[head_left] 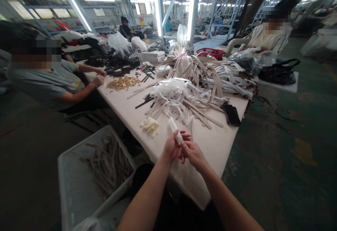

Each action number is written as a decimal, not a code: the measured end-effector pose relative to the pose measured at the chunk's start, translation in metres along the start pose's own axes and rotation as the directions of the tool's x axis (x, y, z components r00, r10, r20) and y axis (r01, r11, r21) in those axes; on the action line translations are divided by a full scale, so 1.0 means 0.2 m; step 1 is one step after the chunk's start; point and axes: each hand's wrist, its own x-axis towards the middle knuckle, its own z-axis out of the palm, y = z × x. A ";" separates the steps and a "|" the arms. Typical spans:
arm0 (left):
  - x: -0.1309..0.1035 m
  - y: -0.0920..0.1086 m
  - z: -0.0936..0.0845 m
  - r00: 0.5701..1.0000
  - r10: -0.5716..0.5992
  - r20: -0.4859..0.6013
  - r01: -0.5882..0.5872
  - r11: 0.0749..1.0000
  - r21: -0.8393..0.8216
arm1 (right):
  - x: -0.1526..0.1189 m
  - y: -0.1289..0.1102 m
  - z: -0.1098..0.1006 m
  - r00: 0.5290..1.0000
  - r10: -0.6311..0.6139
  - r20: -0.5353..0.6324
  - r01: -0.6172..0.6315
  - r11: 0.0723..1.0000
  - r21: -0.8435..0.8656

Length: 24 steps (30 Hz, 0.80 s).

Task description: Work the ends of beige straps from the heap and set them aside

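Near the front corner of the table, a white wrapped strip (174, 127) runs up and to the left from between my two hands. My left hand (172, 147) is wrapped round its lower part. My right hand (193, 153) pinches its lower end, close against the left fingers. Just beyond lies a heap of beige straps (198, 111) under crumpled clear plastic (173, 92). Pale cream gloves (150, 126) rest on the table to the left of my hands.
Gold-coloured metal pieces (123, 82) lie by a seated person at the left. A white bin (61, 175) of straps stands below the table. Black phone (231, 114) at the right edge; another person (271, 38) sits far right.
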 end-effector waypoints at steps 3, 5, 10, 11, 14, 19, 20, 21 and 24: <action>0.04 0.05 -0.01 1.000 0.031 0.000 -0.031 0.999 -0.031 | -0.04 -0.03 -0.01 0.996 -0.084 -0.020 0.081 0.989 -0.122; 0.06 0.08 -0.01 0.988 0.153 -0.029 -0.154 0.986 -0.061 | -0.06 -0.04 -0.01 0.988 -0.145 -0.043 0.127 0.949 -0.289; 0.04 0.05 0.01 0.965 0.258 -0.041 -0.258 0.966 0.005 | -0.06 0.00 0.00 0.989 -0.117 -0.090 0.077 0.929 -0.363; 0.02 0.03 0.01 0.977 0.211 -0.035 -0.210 0.977 0.038 | -0.05 0.00 0.01 0.987 -0.118 -0.107 0.074 0.936 -0.343; 0.00 0.02 0.01 0.994 0.106 -0.019 -0.104 0.992 0.076 | -0.05 0.00 0.01 0.979 -0.171 -0.112 0.121 0.926 -0.359; 0.04 0.11 -0.02 0.948 0.315 -0.048 -0.315 0.949 -0.001 | -0.07 -0.01 -0.02 0.964 -0.258 -0.070 0.181 0.822 -0.540; 0.04 0.12 -0.02 0.946 0.322 -0.044 -0.321 0.947 0.012 | -0.06 -0.01 -0.02 0.966 -0.250 -0.067 0.175 0.824 -0.540; 0.05 0.11 -0.02 0.952 0.305 -0.031 -0.304 0.952 0.034 | -0.05 -0.01 -0.01 0.969 -0.237 -0.071 0.166 0.837 -0.522; 0.06 0.07 -0.01 0.983 0.182 0.018 -0.182 0.977 0.108 | 0.00 -0.02 0.00 0.972 -0.203 -0.117 0.133 0.888 -0.440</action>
